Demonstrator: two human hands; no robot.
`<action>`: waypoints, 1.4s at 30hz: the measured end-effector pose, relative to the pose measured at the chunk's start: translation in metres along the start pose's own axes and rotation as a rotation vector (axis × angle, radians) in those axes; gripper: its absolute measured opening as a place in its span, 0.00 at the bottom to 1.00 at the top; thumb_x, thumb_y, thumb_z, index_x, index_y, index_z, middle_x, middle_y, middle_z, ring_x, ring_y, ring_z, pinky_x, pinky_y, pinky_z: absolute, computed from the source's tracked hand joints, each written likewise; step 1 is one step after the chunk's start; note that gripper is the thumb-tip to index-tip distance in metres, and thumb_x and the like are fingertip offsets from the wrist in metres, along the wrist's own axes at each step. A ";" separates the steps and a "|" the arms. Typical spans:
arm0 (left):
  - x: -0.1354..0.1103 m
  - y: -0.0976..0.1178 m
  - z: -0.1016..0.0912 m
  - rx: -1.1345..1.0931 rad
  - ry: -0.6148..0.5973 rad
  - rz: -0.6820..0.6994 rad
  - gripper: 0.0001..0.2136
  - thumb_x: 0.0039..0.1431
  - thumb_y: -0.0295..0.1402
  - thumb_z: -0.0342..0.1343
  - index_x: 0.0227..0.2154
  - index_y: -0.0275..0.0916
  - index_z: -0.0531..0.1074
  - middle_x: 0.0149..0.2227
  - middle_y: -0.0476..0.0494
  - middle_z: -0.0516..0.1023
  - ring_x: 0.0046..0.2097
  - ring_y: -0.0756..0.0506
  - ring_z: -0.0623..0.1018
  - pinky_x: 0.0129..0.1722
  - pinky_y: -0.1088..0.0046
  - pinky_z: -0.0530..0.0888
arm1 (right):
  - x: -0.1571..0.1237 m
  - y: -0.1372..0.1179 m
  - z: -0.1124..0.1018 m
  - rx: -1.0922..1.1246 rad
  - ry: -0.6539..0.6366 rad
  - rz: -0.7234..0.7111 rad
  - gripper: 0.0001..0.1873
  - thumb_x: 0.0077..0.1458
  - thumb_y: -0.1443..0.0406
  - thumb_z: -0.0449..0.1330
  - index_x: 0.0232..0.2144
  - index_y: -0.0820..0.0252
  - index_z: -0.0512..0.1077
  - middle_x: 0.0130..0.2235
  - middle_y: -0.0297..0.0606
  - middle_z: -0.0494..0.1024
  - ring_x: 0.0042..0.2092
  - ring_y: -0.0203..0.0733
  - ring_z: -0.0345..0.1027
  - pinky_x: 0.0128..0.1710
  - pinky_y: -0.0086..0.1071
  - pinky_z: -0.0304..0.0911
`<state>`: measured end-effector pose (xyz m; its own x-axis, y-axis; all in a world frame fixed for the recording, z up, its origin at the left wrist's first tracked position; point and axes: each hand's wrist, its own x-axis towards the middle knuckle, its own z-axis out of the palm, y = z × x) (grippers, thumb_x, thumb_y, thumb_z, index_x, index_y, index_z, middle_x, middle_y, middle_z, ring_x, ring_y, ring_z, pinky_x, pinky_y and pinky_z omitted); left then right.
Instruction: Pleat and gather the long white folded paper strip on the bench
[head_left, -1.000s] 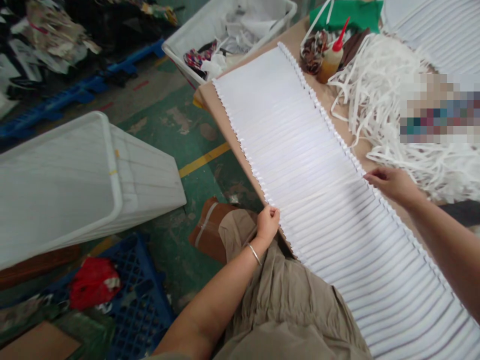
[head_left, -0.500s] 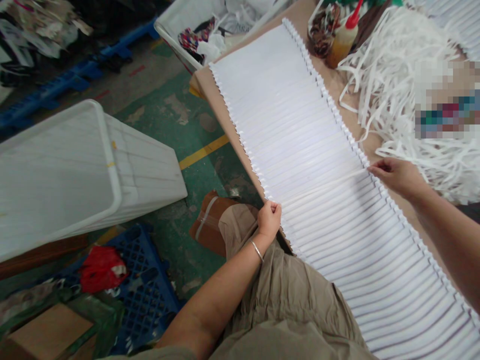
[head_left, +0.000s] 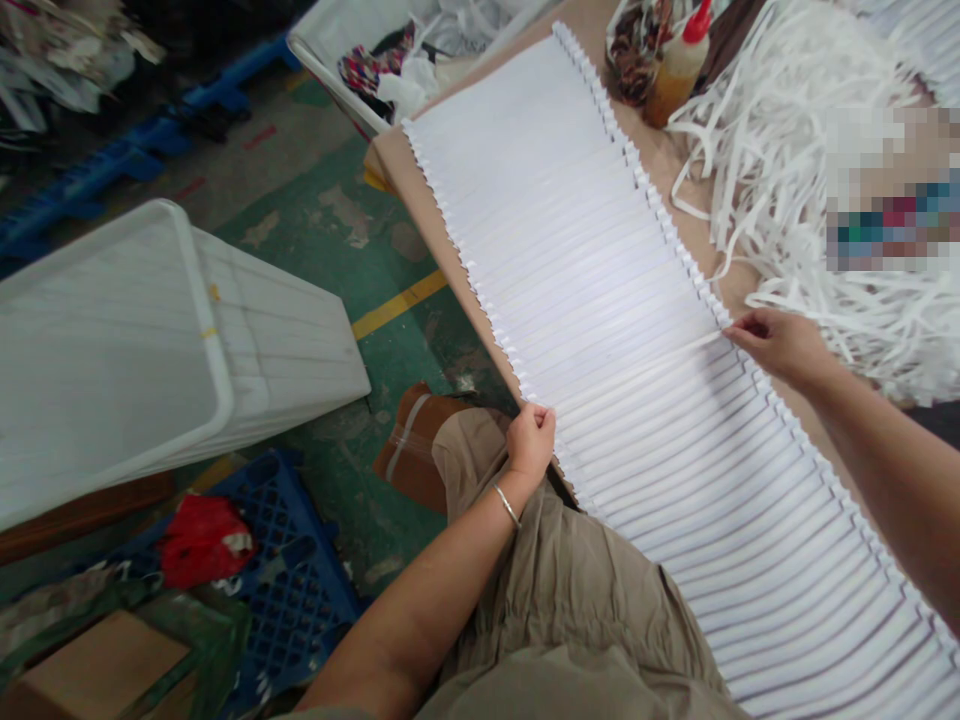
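Note:
A long row of overlapping white paper strips (head_left: 600, 300) lies across a brown table (head_left: 409, 180). My left hand (head_left: 531, 438) is closed in a pinch on the near end of one strip at the table's edge. My right hand (head_left: 776, 342) pinches the far end of the same strip on the other side of the row. A thin bracelet shows on my left wrist.
A tangled pile of loose white strips (head_left: 795, 200) lies to the right of the row. A glue bottle with a red tip (head_left: 679, 60) stands at the back. A big white bin (head_left: 150, 340) and a blue crate (head_left: 277, 570) sit on the green floor at the left.
Both hands kept their pinch on the strip's ends; the right hand slid slightly up along the row's edge. The view shifted a little down and to the right.

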<state>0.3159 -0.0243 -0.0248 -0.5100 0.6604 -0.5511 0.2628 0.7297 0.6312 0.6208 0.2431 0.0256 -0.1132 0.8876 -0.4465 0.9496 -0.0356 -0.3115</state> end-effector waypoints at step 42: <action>0.003 0.016 -0.007 0.134 0.020 0.055 0.08 0.61 0.36 0.57 0.28 0.42 0.66 0.26 0.49 0.76 0.29 0.46 0.75 0.32 0.73 0.64 | 0.033 -0.006 0.021 -0.296 0.011 -0.166 0.13 0.60 0.56 0.59 0.37 0.59 0.77 0.33 0.41 0.80 0.34 0.44 0.70 0.34 0.34 0.59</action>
<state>0.3133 -0.0116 -0.0126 -0.5077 0.6973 -0.5059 0.3971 0.7105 0.5809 0.6047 0.2625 -0.0049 -0.2722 0.8749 -0.4007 0.9622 0.2436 -0.1218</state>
